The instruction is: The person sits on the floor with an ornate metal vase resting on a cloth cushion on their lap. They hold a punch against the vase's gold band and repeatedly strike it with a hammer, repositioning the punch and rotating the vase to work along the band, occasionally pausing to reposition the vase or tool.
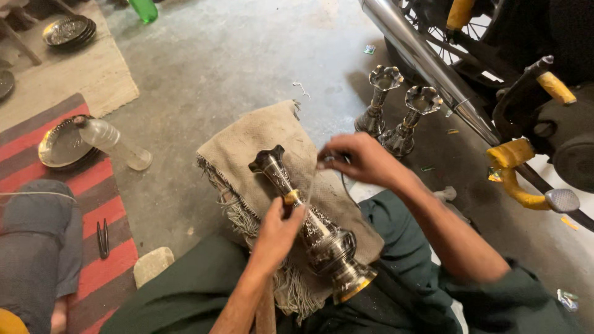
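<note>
A dark engraved metal vase (pixel 312 230) with a flared scalloped mouth and brass-coloured foot lies tilted across a beige fringed cloth (pixel 260 139) on my lap. My left hand (pixel 278 232) grips the vase around its narrow neck. My right hand (pixel 359 159) hovers just right of the vase's mouth, fingers pinched on a small thin object that I cannot make out; a thin wire or thread seems to run from it toward the vase's neck.
Two similar metal vases (pixel 377 102) (pixel 413 120) stand upright on the concrete floor beyond the cloth. A motorcycle's chrome exhaust (pixel 427 62) fills the upper right. At left lie a clear plastic bottle (pixel 114 143), engraved plates (pixel 62 145) on a striped rug, and another person's knee (pixel 37 241).
</note>
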`<state>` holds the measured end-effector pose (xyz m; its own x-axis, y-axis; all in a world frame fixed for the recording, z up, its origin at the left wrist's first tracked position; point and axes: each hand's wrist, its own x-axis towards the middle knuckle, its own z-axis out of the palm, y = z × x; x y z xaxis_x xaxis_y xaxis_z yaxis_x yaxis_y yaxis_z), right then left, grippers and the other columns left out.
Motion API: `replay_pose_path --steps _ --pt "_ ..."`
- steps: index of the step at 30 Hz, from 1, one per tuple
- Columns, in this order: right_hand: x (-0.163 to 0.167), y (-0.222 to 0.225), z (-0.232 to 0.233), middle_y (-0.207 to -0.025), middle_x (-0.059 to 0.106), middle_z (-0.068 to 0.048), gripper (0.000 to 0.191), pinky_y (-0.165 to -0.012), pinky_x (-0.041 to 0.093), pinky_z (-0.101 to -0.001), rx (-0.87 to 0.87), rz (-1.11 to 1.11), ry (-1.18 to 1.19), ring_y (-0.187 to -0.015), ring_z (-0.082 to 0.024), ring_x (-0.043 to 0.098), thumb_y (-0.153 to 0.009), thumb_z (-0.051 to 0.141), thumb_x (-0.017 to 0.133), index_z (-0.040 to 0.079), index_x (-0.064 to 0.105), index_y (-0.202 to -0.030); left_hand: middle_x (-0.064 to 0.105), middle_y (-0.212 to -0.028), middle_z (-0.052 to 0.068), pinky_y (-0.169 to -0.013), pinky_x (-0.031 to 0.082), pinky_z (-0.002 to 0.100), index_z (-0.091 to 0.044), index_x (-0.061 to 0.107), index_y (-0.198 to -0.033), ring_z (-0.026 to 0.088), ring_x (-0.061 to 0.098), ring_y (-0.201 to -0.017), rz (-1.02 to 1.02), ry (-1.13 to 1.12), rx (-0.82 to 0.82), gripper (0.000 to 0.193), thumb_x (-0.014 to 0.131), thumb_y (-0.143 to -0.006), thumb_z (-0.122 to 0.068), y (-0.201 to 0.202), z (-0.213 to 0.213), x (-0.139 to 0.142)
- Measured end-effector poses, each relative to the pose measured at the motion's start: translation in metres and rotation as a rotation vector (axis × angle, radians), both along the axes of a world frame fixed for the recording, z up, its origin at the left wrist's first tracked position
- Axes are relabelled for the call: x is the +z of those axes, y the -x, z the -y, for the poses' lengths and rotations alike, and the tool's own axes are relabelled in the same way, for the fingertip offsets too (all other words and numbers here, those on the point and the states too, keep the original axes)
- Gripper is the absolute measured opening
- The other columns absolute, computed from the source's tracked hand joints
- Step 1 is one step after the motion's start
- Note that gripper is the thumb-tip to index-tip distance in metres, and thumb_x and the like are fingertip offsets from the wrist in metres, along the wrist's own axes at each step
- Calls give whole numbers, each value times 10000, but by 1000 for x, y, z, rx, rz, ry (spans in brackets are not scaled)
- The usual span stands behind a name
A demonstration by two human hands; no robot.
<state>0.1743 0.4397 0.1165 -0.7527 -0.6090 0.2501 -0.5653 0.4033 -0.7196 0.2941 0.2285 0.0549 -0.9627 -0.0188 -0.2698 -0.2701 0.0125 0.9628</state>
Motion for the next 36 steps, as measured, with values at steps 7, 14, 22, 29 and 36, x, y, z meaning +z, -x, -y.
replay_pose_path --steps 7,14,22,29,36 --pt "-91 65 2 -1007 752 -84 169 -755 566 -395 -379 220 -473 -876 -224 702 -874 175 716 141 766 -1032 735 -920 147 -713 567 402 -60 730 -1025 282 730 -771 -391 687 105 224 600 -954 -228 -11 46 8" --pt "-176 40 36 -1128 742 -80 350 -829 560 -390 83 771 -442 -960 -191 681 -872 260 760 104 713 -1183 637 -1121 195 -871 499 460 -18 668 -1213 358 606 -1037 -548 1024 194 300 644 -945 -149 6 26 -2" --pt "-174 85 76 -1230 716 -86 502 -908 529 -383 74 810 44 -1056 -167 635 -848 242 779 47 676 -1299 703 -941 134 -798 553 398 -31 660 -1021 302 706 -867 -411 654 209 122 661 -922 -102 4 20 -3" --pt "-181 96 59 -1295 674 -68 571 -970 487 -365 204 743 171 -1142 -152 590 -838 198 792 34 619 -1356 693 -929 152 -737 563 412 -35 662 -1034 345 708 -857 -480 584 7 178 703 -878 -109 -18 1 -3" --pt "-195 8 53 -1118 729 -86 420 -866 525 -362 -8 664 -105 -988 -171 645 -871 189 749 39 684 -1257 680 -1001 144 -838 533 435 -37 644 -1089 350 664 -969 -519 689 19 207 668 -885 -57 -14 3 -2"
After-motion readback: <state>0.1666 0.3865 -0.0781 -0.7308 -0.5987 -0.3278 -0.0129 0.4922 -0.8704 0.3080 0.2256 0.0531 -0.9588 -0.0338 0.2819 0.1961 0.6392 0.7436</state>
